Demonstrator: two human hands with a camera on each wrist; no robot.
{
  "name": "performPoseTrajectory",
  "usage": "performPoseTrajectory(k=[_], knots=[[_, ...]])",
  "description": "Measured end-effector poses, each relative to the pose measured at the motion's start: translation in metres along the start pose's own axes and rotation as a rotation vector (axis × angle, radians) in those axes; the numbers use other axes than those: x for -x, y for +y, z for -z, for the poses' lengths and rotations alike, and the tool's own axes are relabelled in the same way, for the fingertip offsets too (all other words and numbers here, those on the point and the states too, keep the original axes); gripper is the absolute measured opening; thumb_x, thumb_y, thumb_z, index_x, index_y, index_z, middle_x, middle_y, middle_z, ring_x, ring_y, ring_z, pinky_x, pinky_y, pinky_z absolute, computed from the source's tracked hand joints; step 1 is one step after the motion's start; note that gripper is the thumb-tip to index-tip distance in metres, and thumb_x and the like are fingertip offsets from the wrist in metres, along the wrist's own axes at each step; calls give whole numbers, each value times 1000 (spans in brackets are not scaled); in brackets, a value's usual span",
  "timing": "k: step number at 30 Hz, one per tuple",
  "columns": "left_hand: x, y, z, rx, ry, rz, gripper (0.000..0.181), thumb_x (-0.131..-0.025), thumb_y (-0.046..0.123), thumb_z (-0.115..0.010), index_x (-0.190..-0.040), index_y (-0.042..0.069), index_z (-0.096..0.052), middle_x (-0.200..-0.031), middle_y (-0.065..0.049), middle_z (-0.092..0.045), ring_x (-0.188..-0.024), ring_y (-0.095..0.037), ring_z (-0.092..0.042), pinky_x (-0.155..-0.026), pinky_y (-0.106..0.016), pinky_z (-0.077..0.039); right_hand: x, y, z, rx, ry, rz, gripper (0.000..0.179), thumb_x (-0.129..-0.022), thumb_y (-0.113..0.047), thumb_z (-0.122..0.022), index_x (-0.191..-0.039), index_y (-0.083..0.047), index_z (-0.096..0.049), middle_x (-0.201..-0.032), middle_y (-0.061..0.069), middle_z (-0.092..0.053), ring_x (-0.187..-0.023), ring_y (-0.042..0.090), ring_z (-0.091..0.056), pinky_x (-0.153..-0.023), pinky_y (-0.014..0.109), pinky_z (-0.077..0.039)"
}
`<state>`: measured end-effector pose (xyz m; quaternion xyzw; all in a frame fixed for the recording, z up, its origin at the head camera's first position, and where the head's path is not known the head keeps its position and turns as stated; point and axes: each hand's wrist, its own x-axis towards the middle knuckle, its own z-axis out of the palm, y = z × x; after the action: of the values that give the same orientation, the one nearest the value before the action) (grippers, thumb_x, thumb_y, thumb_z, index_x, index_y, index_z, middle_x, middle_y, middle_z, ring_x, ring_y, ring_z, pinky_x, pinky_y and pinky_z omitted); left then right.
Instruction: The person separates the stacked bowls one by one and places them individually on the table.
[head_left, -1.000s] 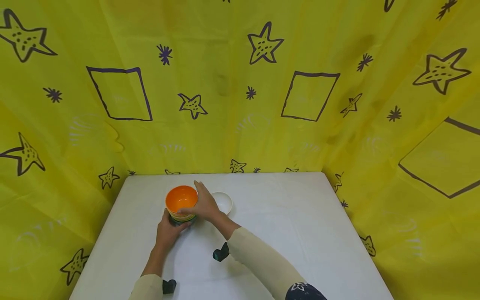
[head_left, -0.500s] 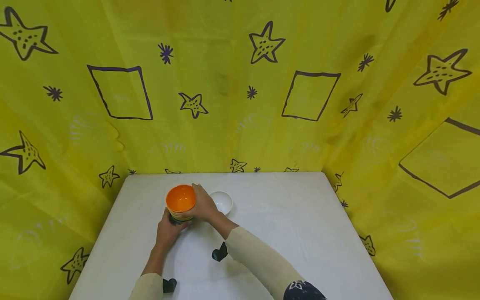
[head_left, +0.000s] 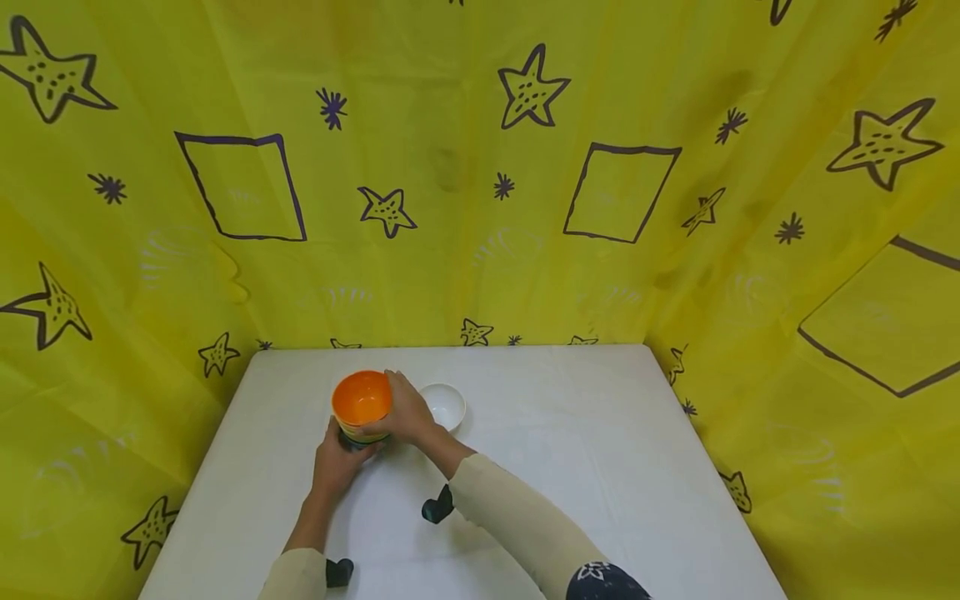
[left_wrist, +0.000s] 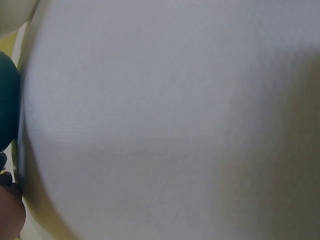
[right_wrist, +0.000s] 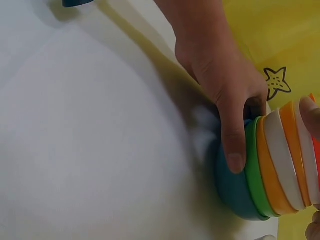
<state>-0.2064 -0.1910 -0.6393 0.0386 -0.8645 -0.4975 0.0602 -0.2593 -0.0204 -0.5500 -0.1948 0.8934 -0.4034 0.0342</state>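
A stack of several nested bowls [right_wrist: 287,160] stands at the table's back left, an orange one [head_left: 362,397] on top. Below it, white, orange and green bowls follow, down to a teal bowl [right_wrist: 231,185] at the bottom. My left hand [head_left: 335,464] holds the stack low down, thumb [right_wrist: 233,145] against the teal bowl. With my right hand [head_left: 408,412] I grip the upper bowls from the right, fingers at the orange rim and thumb across the near side. In the left wrist view only the edge of the teal bowl [left_wrist: 7,100] shows.
A white bowl [head_left: 447,407] sits just right of the stack, partly behind my right hand. White cloth covers the table [head_left: 562,433]. Yellow curtains [head_left: 450,275] with starfish drawings enclose its back and sides. Dark strap pieces [head_left: 339,572] hang at both wrists.
My right hand has shifted slightly left, its fingers lying closer against the orange bowl's rim. The left hand and the stack stay nearly where they were.
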Motion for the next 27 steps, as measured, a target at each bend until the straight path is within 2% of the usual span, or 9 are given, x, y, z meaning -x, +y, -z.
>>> performPoseTrajectory(k=[3, 5, 10, 16, 27], knots=[[0, -2, 0, -5, -4, 7, 86, -82, 26, -93, -145, 0, -41, -146, -30, -54, -134, -46, -52, -115, -61, -40, 1, 0, -1, -22, 17, 10, 97, -73, -42, -96, -149, -7, -47, -133, 3, -62, -118, 17, -62, -100, 32, -55], [0, -2, -1, -8, -5, 8, 85, -82, 26, -93, -144, 0, -41, -147, -30, -54, -135, -46, -51, -115, -61, -40, 1, 1, -2, -41, 21, 7, 96, -73, -40, -97, -148, -7, -47, -132, 3, -63, -113, 15, -64, -98, 30, -55], [0, -3, 0, -7, -8, 4, 85, -82, 27, -93, -144, 0, -41, -147, -30, -53, -135, -47, -51, -115, -62, -40, 0, 1, -3, -89, 23, 0, 93, -73, -35, -98, -146, -8, -47, -132, 4, -64, -112, 15, -65, -97, 29, -56], [0, -1, 0, -2, 0, 4, 88, -82, 28, -93, -146, 0, -41, -145, -30, -55, -134, -46, -52, -114, -61, -40, -1, -1, -1, -171, 26, 18, 87, -73, -32, -98, -142, -13, -48, -129, -1, -65, -111, 12, -64, -95, 29, -56], [0, -2, -1, 1, -9, 10, 90, -82, 28, -93, -149, -1, -39, -145, -31, -54, -133, -46, -52, -115, -61, -39, -1, -6, 2, -179, 56, 0, 92, -72, -32, -100, -145, -14, -47, -133, 0, -65, -115, 14, -64, -97, 28, -56]])
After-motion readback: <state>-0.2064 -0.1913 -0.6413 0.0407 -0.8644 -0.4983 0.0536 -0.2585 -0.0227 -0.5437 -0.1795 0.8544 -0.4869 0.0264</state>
